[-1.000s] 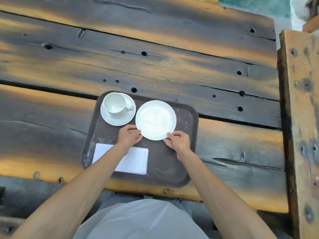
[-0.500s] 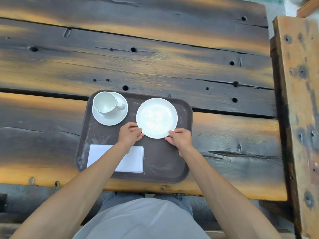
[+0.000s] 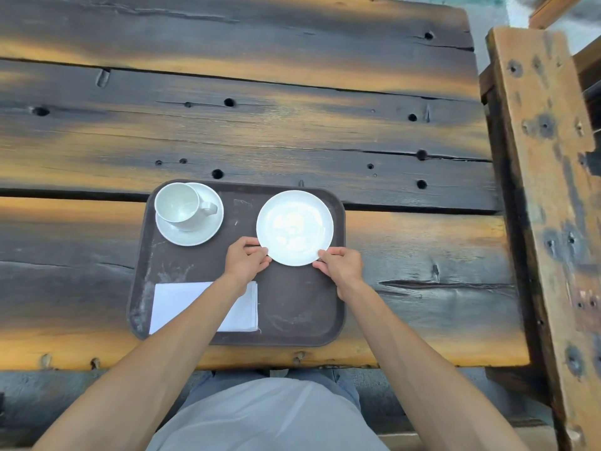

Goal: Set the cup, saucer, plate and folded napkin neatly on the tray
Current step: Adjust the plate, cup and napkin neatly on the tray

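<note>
Both hands, left hand (image 3: 246, 259) and right hand (image 3: 342, 265), pinch the plate (image 3: 294, 227) at the tray's (image 3: 292, 330) two o'clock; cup (image 3: 178, 206) at ten.

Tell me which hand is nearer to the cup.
Left. The left hand grips the plate at its near-left edge, just right of and nearer than the cup. The right hand holds the plate's near-right edge, farther away.
</note>
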